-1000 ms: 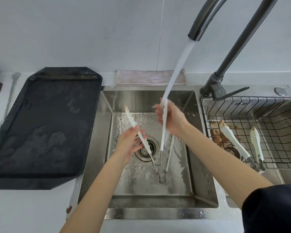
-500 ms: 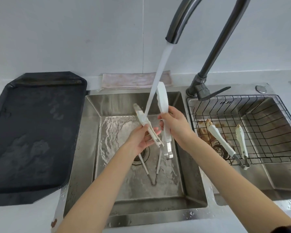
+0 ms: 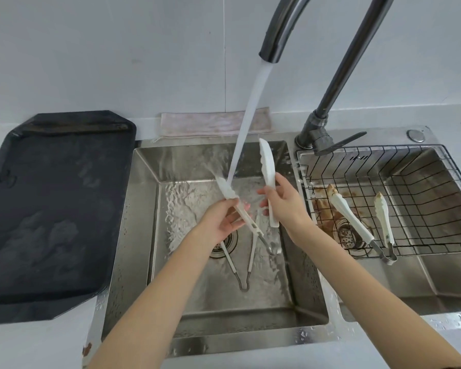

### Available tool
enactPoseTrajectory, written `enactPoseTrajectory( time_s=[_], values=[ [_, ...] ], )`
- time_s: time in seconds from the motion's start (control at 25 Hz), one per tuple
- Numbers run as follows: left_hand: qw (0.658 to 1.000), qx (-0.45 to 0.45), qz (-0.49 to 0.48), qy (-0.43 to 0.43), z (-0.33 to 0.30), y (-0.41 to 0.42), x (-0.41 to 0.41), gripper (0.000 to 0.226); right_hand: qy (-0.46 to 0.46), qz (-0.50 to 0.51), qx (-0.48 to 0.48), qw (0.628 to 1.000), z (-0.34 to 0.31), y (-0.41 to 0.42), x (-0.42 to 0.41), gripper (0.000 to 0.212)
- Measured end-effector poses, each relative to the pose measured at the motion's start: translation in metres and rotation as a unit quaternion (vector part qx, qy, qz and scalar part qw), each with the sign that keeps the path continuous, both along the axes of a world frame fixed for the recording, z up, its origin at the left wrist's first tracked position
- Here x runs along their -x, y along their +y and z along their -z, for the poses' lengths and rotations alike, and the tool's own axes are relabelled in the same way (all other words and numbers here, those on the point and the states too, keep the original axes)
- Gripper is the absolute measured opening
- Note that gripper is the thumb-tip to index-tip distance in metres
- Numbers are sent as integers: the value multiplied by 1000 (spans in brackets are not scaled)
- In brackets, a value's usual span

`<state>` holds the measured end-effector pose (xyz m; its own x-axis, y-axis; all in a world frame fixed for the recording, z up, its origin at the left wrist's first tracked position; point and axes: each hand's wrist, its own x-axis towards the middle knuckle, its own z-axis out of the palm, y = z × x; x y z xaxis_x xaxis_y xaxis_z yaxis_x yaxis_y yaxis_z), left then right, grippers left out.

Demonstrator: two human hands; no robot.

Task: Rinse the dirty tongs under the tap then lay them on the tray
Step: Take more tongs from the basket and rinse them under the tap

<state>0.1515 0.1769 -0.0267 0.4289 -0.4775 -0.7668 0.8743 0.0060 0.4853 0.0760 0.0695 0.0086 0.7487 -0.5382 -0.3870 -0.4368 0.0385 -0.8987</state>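
Both my hands hold one pair of white tongs point(image 3: 267, 162) spread wide over the left sink basin point(image 3: 144, 222). My left hand point(image 3: 221, 221) grips its left arm and my right hand point(image 3: 284, 206) grips its right arm, which points upward. Water from the tap point(image 3: 272, 49) falls onto the tip of the left arm. A second pair of tongs point(image 3: 242, 275) lies on the basin floor beneath my hands. A dirty pair of tongs point(image 3: 353, 221) with brown residue lies in the wire basket point(image 3: 423, 187) on the right. The black tray point(image 3: 56, 209) sits left of the sink, wet.
A folded cloth point(image 3: 197, 123) lies behind the basin against the wall. The tap's lever point(image 3: 341, 142) sticks out to the right over the basket's rim. Brown grime lies around the right basin's drain point(image 3: 347, 235). Water droplets cover the sink's front edge.
My hands raised the tongs out of the basin and spread them. The left arm's tip moved into the stream, and the right arm swung clear of it and points up.
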Motion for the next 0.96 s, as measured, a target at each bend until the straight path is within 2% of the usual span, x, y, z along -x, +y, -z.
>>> enactPoseTrajectory(
  time_s=[0.12,0.24,0.48,0.6,0.68,0.96],
  values=[
    [999,-4,4,-40,-3,1,-8,8,45,24,-29,998,19,-4,1,23],
    [998,24,-12,-57,-13,-1,-14,11,76,70,-117,988,35,-4,-1,30],
    [994,68,-32,-74,-32,-16,-21,22,173,77,-218,957,48,8,-5,28],
    [995,70,-32,-68,-35,-25,-22,32,171,77,-253,949,56,14,-5,17],
    [996,59,-29,-61,-38,-28,-24,41,155,89,-279,943,57,15,-2,20],
    [989,101,17,-107,-43,-25,-28,35,137,99,-279,945,49,14,-2,26]
  ],
)
